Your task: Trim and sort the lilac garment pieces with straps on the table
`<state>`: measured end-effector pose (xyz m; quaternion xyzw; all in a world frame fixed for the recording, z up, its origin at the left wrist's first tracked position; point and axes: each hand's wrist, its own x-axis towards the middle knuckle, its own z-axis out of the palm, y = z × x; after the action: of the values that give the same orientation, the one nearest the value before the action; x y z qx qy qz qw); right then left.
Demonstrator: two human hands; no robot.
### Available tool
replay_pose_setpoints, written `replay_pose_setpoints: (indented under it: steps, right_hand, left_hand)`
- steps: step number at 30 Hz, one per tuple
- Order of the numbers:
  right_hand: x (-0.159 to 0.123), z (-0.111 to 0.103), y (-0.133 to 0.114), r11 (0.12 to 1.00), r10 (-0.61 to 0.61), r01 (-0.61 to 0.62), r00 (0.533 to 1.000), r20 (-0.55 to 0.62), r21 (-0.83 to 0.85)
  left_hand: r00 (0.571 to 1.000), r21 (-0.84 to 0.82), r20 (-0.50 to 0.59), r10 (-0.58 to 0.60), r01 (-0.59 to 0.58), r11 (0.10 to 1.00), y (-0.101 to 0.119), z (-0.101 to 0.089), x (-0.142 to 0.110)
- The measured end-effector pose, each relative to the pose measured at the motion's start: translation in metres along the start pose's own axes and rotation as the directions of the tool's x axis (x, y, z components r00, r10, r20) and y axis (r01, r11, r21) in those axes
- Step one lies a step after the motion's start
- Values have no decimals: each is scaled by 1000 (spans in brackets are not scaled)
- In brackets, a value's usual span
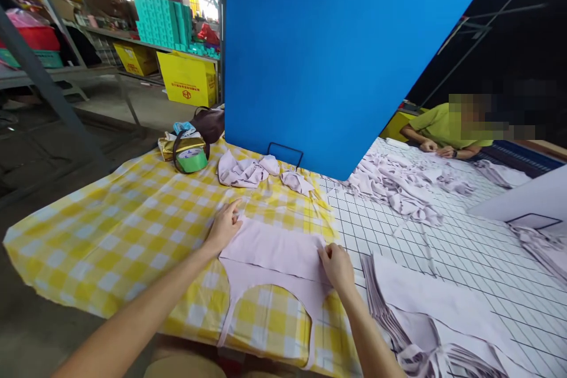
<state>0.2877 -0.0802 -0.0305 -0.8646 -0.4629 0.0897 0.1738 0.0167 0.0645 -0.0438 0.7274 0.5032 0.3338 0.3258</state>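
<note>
A pale lilac strappy top (274, 248) lies flat on the yellow checked tablecloth, its straps toward me and its far part folded over in a straight-edged panel. My left hand (225, 227) is at the top's far left corner, fingers curled, with the thumb side against the fabric. At the right edge, my right hand (339, 266) pinches the cloth between thumb and fingers. Beside my right forearm lies a stack of similar lilac tops (434, 307), straps bunched toward me.
A large blue board (328, 53) stands upright behind the work, with crumpled lilac pieces (243, 170) at its foot. A green tape roll (192, 159) lies to the left. Across the white gridded table (354, 218), a person in a yellow-green shirt (436, 124) handles fabric near a lilac heap (390, 183).
</note>
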Motion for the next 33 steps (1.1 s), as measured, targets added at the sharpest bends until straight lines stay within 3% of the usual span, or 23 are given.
replay_pose_setpoints:
  steps: [5, 9, 11, 15, 19, 24, 29, 33]
  right_hand:
    - [5, -4, -1, 988, -7, 3, 1000, 25, 154]
    - [12, -10, 0, 971, 11, -21, 999, 42, 237]
    - [18, -10, -1, 970, 21, -30, 999, 40, 243]
    - [31, -9, -6, 967, -23, 5, 997, 67, 256]
    - [38, -12, -11, 949, -87, 49, 991, 106, 312]
    - [32, -19, -21, 899, -193, 113, 969, 152, 423]
    - [25, -21, -30, 843, -347, 200, 912, 219, 500]
    - [27, -18, -30, 838, -363, 233, 913, 186, 493]
  left_hand:
    - [997, 149, -21, 68, -64, 987, 2, -1, 0]
    - [985, 254, -6, 173, -166, 953, 16, 18, -13]
    - [973, 201, 86, 213, -227, 953, 33, 36, -26]
    - [921, -73, 284, 266, -256, 964, 78, 78, -54]
    - [932, -219, 335, 138, -65, 973, 115, 111, -70]
    - [934, -113, 344, -92, 138, 984, 138, 130, -65]
    - [929, -104, 334, -158, 202, 974, 130, 130, -53]
    - [901, -178, 366, -234, 315, 932, 109, 125, -46]
